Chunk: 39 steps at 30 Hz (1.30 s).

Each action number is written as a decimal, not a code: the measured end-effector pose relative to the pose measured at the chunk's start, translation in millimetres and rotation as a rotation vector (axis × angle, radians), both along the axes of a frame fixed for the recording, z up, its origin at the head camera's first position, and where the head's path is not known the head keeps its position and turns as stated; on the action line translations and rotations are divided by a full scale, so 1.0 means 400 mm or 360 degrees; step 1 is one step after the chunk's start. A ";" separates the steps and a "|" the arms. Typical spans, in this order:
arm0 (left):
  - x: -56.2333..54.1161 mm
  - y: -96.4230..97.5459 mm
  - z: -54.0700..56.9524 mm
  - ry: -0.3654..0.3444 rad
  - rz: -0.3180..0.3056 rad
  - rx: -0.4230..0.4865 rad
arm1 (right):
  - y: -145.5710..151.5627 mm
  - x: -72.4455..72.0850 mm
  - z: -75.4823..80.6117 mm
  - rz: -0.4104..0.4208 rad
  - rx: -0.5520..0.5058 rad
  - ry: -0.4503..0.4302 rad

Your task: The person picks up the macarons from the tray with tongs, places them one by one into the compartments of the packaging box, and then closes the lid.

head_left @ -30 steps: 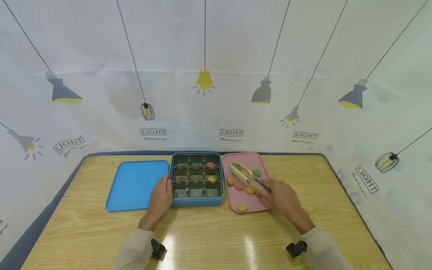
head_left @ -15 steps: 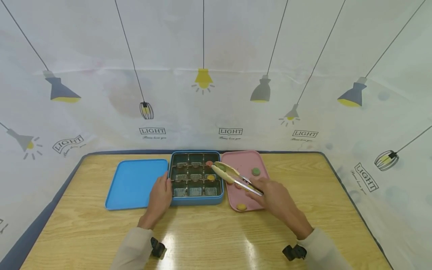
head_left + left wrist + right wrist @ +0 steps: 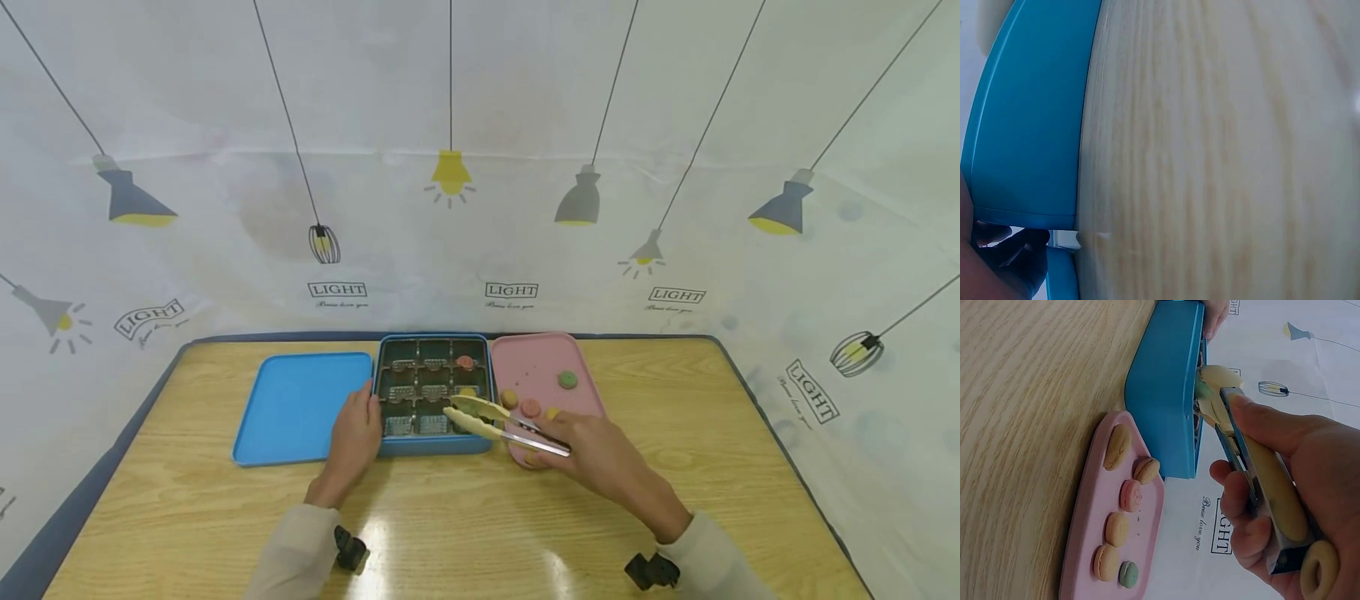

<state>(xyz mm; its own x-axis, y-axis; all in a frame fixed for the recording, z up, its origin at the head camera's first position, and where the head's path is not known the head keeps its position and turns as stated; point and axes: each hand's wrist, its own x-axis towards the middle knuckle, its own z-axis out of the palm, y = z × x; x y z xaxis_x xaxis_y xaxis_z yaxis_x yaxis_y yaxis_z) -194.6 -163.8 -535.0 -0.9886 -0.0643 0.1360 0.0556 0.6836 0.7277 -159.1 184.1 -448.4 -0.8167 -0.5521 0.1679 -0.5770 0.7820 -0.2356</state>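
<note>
Across the upper half of the frame, a white backdrop (image 3: 517,83), printed with hanging lamps (image 3: 451,169) and LIGHT labels (image 3: 337,290). Below it, wood-grain table (image 3: 450,517). Near frame centre, blue box (image 3: 438,447), uncovered, with a dark nine-compartment insert (image 3: 399,408). Just left of it, flat blue lid (image 3: 300,408). Just right of it, pink tray (image 3: 536,354). Right hand (image 3: 603,454), lower right of centre: fingers and thumb closed round the tongs (image 3: 487,429). Left hand (image 3: 356,433), lower left of centre: fingers extended along the box's left wall, touching it. Tongs slant over the box's right side, arms apart, cream tips over the lower right of the insert; cannot tell if anything sits between them. In the box, pink macaron (image 3: 465,362) in the upper right compartment; yellow macaron (image 3: 467,392) in the middle right, partly hidden by the tongs. On the tray, right wrist view: four tan macarons (image 3: 1117,528), second pink macaron (image 3: 1130,495), green macaron (image 3: 1128,574)
</note>
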 end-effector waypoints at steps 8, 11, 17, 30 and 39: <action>-0.003 -0.003 -0.002 -0.0016 0.0002 0.0003 | 0.012 -0.002 -0.001 -0.0049 -0.0013 0.0013; -0.005 -0.002 -0.003 0.0012 0.0004 -0.0009 | 0.028 -0.011 0.003 -0.0095 -0.0028 0.0051; -0.005 -0.003 -0.002 0.0022 0.0009 -0.0020 | 0.074 -0.036 0.002 -0.0193 -0.0057 0.0075; -0.007 -0.004 -0.006 -0.0016 -0.0008 0.0000 | 0.146 -0.056 -0.010 -0.0265 0.0045 -0.0222; -0.007 -0.005 -0.008 -0.0017 0.0004 0.0000 | 0.146 -0.071 -0.022 -0.0221 0.0157 -0.0266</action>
<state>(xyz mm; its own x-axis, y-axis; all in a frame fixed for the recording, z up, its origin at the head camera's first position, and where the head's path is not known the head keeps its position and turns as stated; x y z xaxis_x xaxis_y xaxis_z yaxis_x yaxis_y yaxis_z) -197.4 -165.8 -538.2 -0.9899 -0.0669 0.1254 0.0461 0.6836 0.7284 -187.3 242.3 -457.2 -0.8980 -0.4393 -0.0248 -0.4216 0.8752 -0.2373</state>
